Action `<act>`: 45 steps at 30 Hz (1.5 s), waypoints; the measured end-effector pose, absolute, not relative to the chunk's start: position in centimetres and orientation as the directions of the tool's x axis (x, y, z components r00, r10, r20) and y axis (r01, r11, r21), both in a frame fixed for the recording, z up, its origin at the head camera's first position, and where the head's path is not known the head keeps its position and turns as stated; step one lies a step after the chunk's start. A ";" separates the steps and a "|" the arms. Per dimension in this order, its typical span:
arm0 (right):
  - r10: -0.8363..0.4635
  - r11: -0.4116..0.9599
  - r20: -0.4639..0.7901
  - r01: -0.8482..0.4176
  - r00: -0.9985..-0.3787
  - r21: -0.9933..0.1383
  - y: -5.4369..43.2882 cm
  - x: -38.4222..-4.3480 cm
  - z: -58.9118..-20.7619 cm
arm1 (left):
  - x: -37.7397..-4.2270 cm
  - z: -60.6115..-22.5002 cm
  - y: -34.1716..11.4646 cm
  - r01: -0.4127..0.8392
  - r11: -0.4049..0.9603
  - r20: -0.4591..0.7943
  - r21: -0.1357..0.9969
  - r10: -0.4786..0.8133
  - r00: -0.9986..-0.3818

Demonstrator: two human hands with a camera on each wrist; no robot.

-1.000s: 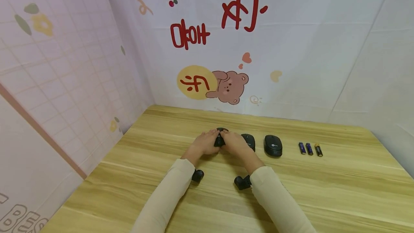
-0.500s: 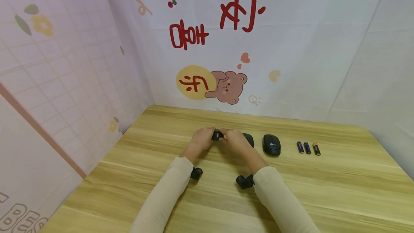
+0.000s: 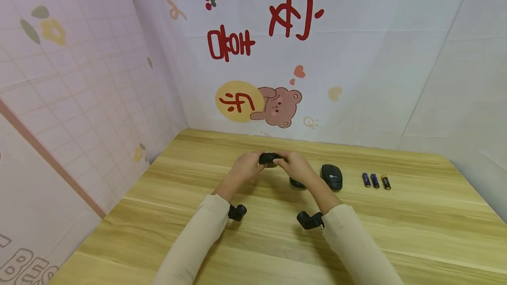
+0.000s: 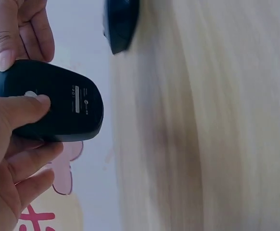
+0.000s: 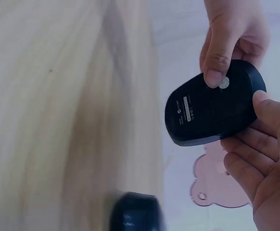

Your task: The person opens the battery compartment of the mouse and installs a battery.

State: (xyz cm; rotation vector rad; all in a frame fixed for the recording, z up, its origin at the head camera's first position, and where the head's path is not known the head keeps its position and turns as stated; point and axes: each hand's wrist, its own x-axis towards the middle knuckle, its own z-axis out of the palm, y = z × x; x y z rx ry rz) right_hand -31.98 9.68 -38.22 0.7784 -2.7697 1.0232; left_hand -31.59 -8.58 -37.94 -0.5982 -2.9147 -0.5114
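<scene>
A black computer mouse [image 3: 268,158] is held between both hands toward the back of the table. My left hand [image 3: 246,164] grips one side of it. In the left wrist view the left thumb lies across the mouse's underside [image 4: 63,115], beside a white round spot, with the fingers behind. My right hand [image 3: 296,164] holds the other side; in the right wrist view its thumb presses on the edge of the underside [image 5: 210,113], where a small printed label shows. The mouse's top faces away from the wrist cameras.
A second black mouse [image 3: 297,183] sits partly hidden behind the right forearm. Right of it rests a third mouse [image 3: 332,176]. Two blue batteries [image 3: 370,180] and a black and gold battery [image 3: 386,182] lie farther right. A printed cloth wall [image 3: 356,122] rises behind the table.
The mouse has been tilted between the hands, so it appears wider and flatter in the head view. Both hands have shifted slightly farther back, and the forearms have spread apart a little.
</scene>
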 end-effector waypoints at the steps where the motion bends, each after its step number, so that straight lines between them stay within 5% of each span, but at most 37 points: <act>1: -0.434 0.633 0.255 -0.494 -0.864 -0.596 9.9 -31.9 -38.0 | -31.4 -37.8 -8.5 0.402 0.853 0.180 0.333 0.361 -0.915; 15: -0.350 0.557 0.308 -0.461 -0.885 -0.691 12.2 -29.5 -36.0 | -29.3 -37.3 -7.6 0.410 0.465 0.231 0.785 0.393 -0.890; 26: -0.253 0.451 0.234 -0.328 -0.939 -0.830 12.5 -27.0 -34.3 | -27.5 -36.3 -6.9 0.351 0.344 0.206 0.871 0.394 -0.896; 45: -0.177 0.382 0.160 -0.217 -0.971 -0.898 12.8 -25.0 -34.1 | -25.1 -35.0 -6.4 0.206 0.219 0.100 0.954 0.416 -0.904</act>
